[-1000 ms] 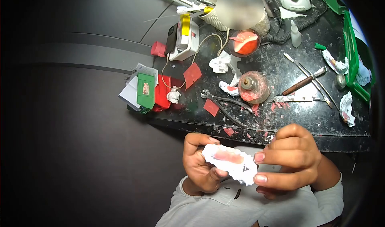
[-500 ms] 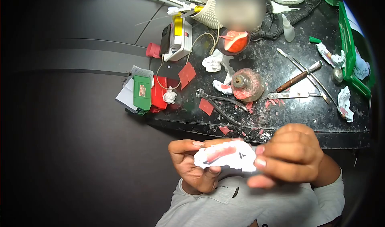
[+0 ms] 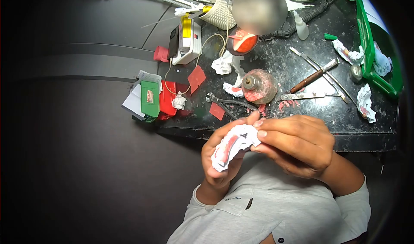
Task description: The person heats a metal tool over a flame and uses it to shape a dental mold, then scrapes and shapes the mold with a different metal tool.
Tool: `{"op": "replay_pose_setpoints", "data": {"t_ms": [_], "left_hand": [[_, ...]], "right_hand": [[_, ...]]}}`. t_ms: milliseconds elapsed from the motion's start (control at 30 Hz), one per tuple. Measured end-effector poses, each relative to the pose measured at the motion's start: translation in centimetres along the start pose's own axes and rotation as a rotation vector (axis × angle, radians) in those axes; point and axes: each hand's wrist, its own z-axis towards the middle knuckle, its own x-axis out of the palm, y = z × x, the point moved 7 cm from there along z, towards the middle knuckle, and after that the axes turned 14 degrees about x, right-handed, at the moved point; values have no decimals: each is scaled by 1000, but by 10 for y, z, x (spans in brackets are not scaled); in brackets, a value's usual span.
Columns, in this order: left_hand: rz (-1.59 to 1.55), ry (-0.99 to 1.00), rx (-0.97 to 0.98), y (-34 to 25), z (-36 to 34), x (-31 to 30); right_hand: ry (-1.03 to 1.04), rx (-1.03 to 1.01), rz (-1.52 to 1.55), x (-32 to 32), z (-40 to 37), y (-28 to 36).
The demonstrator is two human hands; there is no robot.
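- Holding, both hands on one item: white arched piece (image 3: 240, 135) with a pink band. Clock directions as in the head view, 12 pointing away from the wearer.
- Location: raised between the two hands, near side of the dark bench (image 3: 297, 122), in front of the shirt (image 3: 271, 192).
- Long axis: runs from about 7–8 o'clock up to 1–2 o'clock. The arch bows toward 10–11; its hollow faces 4–5. Pink band on the lower left part, dark mark toward the upper end.
- Left hand (image 3: 235, 168): curled about the piece from beneath and from the 9 o'clock side; thumb by the lower end. Supports most of the length.
- Right hand (image 3: 297, 145): at about 3 o'clock of the piece, fingers drawn in narrow, fingertips on the 1–2 o'clock end. Pads on the underside hidden; grip force cannot be told.
- Nearer hand: both in contact. Left lies along the body of the piece, right only at its upper end.
- Surroundings, from the piece: glass jar (image 3: 266, 90) between 12 and 1; pliers (image 3: 211, 98) between 11 and 12; brown-handled tool (image 3: 307, 81) at 1–2, all on the bench and apart from the piece.
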Motion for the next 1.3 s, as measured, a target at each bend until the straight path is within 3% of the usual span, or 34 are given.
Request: {"op": "replay_pose_setpoints", "data": {"t_ms": [67,200,233,267,333,467,533,667,733,967,1300], "left_hand": [[-246,150,0,11,-7,-1],[-410,195,105,12,7,-9],[-420,23,110,14,10,-19],[-212,15,22,15,17,-34],[-259,-2,110,19,36,-57],[-15,-120,89,32,66,-88],[-62,-95,78,42,76,-96],[-4,-1,122,55,91,-90],[91,104,152,56,95,-78],[104,68,123,59,104,-59],[128,202,93,65,105,-58]], "right_hand": [[-30,-3,-45,3,0,-3],[-36,-5,-113,4,5,-2],[-81,-3,-97,4,2,-4],[-84,-1,-97,4,1,-4],[-55,40,-93,4,0,-7],[-29,73,-129,7,-3,-9],[-8,66,-108,9,-1,-10],[18,45,-86,14,-7,-12],[268,-40,-70,31,-17,-9],[470,-127,-224,50,-32,-11],[499,-127,-224,50,-33,-11]]}}
